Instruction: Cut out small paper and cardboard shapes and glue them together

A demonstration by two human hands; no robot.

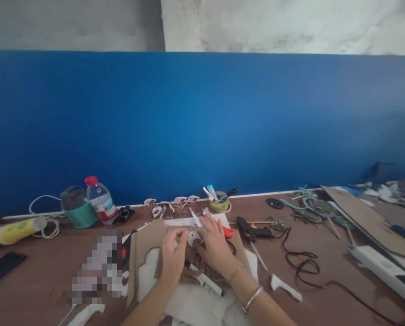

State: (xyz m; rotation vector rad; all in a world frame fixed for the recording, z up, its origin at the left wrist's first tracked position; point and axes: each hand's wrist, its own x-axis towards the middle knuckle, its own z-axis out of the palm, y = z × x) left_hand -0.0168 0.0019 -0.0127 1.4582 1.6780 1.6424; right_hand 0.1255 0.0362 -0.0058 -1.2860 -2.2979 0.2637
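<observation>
A small white cut-out piece with a dark dot (193, 237) is between my two hands, low over the cluttered cardboard. The thumb and forefinger of my left hand (173, 256) are closed at its left edge. My right hand (217, 249) has its thumb at the piece's right side, with the other fingers bent above it. Under and around my hands are brown scraps and a white marker with a dark end (211, 283). An orange-red object (227, 230) is partly hidden behind my right hand, and a white pen with a pink end (194, 217) stands out beyond my fingers.
Similar white dotted pieces (180, 200) lie along the back edge. A pen holder (219, 203) stands beside them. To the right are a black glue gun (253, 231), its looped cord (300, 262) and a power strip (385, 271). A bottle (101, 201) and phone (3, 267) are left.
</observation>
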